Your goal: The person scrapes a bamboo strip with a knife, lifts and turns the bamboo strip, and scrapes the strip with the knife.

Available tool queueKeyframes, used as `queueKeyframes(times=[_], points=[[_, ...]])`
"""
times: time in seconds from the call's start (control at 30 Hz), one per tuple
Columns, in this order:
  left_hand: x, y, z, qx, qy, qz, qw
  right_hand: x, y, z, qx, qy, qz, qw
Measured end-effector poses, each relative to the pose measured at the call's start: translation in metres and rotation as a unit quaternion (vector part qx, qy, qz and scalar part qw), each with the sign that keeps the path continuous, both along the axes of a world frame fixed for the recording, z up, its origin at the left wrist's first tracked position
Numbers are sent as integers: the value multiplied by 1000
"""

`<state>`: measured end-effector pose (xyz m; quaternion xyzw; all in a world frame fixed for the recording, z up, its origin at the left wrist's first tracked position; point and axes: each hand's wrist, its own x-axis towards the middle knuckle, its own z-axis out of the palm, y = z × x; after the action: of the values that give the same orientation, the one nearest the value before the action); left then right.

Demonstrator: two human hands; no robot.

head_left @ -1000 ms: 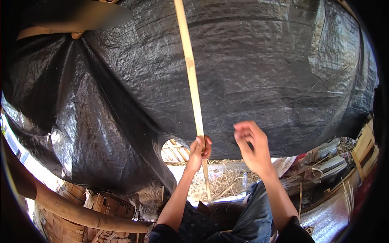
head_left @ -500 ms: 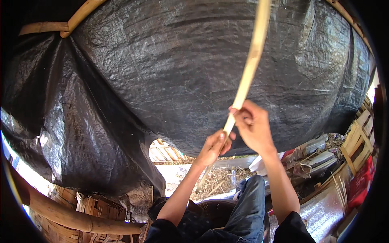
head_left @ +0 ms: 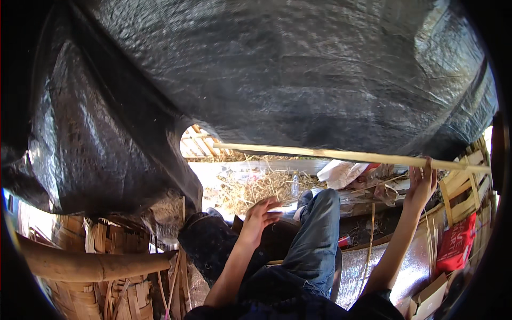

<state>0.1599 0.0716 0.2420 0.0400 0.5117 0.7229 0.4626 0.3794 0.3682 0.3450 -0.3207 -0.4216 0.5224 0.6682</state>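
Observation:
A long, pale bamboo strip (head_left: 320, 153) lies nearly level across the view, in front of a black plastic sheet (head_left: 298, 69). My right hand (head_left: 422, 182) is closed on it toward its right end, with fingers up against the strip. The strip's left end hangs free near a gap beside the sheet. Below the strip, over my lap, my left hand (head_left: 260, 217) is apart from it, its fingers loosely spread and holding nothing.
Dry shavings (head_left: 245, 186) and a clear bottle (head_left: 295, 183) lie on the ground ahead. A thick bamboo pole (head_left: 101, 266) crosses at lower left, over woven baskets. To the right are a red bag (head_left: 456, 244), a cardboard box (head_left: 428, 297) and a bamboo frame (head_left: 461, 186).
The bamboo strip has swung from steeply upright to nearly level. My left hand has let go of it and dropped lower; my right hand has moved right with the strip. The view has tilted down.

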Motion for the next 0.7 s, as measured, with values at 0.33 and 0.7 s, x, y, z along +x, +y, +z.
queueKeyframes(times=[0.33, 0.7], points=[[10, 52, 45, 98, 50, 71, 991, 36, -32, -53, -110, 50, 67, 990], [18, 52, 55, 135, 146, 111, 974, 36, -47, -62, -154, 67, 73, 983]])
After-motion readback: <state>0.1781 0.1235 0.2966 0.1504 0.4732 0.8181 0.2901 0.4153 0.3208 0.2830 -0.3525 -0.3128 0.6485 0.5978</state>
